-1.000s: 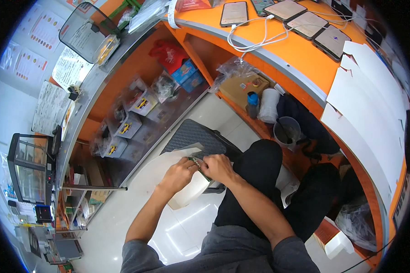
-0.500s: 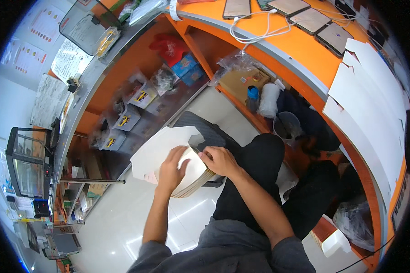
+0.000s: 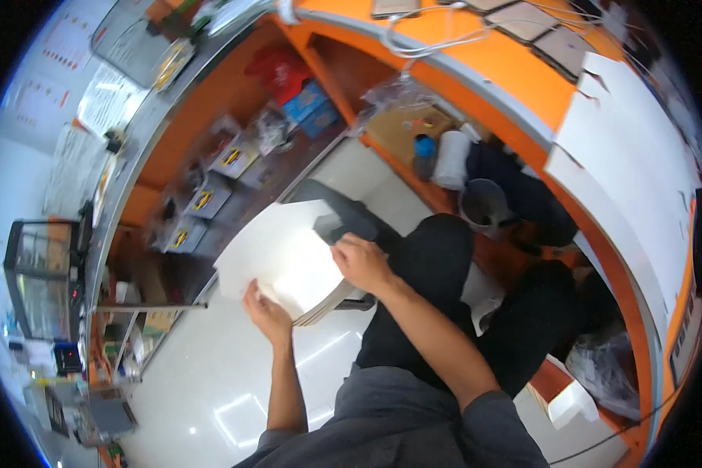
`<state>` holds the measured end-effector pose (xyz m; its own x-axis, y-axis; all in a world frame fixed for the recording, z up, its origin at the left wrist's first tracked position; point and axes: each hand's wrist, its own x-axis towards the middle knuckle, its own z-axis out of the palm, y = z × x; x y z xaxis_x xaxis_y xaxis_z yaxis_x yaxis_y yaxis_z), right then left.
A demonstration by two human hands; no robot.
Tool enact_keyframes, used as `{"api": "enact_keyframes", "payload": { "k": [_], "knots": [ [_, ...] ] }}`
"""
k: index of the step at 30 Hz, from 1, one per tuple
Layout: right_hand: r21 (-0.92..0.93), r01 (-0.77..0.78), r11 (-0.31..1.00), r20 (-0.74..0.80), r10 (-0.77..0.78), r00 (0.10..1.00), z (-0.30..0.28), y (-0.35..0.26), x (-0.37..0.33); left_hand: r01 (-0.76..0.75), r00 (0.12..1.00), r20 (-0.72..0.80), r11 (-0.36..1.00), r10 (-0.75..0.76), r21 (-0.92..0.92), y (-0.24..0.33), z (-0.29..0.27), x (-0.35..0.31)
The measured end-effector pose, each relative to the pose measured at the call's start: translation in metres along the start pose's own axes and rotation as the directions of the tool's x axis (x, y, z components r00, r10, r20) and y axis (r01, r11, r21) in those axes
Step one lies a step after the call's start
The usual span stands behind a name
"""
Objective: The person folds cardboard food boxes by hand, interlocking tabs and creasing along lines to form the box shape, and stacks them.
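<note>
A: Where does the white card stack (image 3: 288,253) lie?

B: Over the dark stool (image 3: 363,222), left of the bent knee (image 3: 437,242), its layered edges showing below.

A: And the hands?

B: Left hand (image 3: 269,313): at the near-left edge, thumb and fingers slightly parted (grip cannot be told). Right hand (image 3: 360,263): at the right edge, fingers curled together; whether clamped on card, indeterminable.

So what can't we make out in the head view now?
Head view throughout:
Right grip: it hides whatever it may hold.
Left grip: blurred; can't tell if it pinches the white sheets.
Dark seat: partly hidden by the white sheets.
Leftmost phone: cut off by the top edge.
Shelf bins: contents blurred, too small.
</note>
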<state>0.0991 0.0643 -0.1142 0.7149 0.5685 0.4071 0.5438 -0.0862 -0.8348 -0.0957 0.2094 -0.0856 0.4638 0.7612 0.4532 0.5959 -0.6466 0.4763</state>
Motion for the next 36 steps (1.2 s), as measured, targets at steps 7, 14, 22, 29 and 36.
{"api": "enact_keyframes", "payload": {
  "k": [7, 14, 22, 29, 36],
  "knots": [
    [-0.03, -0.084, 0.996, 0.05, 0.086, 0.995, 0.0, -0.005, -0.005, 0.07, 0.993, -0.075, 0.961, -0.093, -0.266, -0.051, 0.029, -0.015],
    [-0.009, 0.239, 0.971, -0.366, -0.226, 0.903, -0.165, -0.119, -0.025, 0.274, 0.954, 0.007, 0.864, -0.3, -0.423, -0.007, 0.045, -0.01],
    [-0.905, -0.186, 0.382, -0.285, -0.221, 0.933, -0.371, -0.214, -0.051, 0.356, 0.912, 0.033, 0.75, -0.408, -0.558, -0.002, 0.066, 0.015],
    [-0.888, -0.231, 0.398, -0.261, -0.021, 0.965, -0.41, -0.192, -0.081, 0.389, 0.896, 0.077, 0.691, -0.436, -0.609, 0.012, 0.071, 0.022],
    [-0.762, -0.294, 0.577, -0.23, 0.184, 0.956, -0.436, -0.207, -0.065, 0.487, 0.857, 0.199, 0.622, -0.475, -0.612, 0.013, 0.058, 0.036]
  ]
}}
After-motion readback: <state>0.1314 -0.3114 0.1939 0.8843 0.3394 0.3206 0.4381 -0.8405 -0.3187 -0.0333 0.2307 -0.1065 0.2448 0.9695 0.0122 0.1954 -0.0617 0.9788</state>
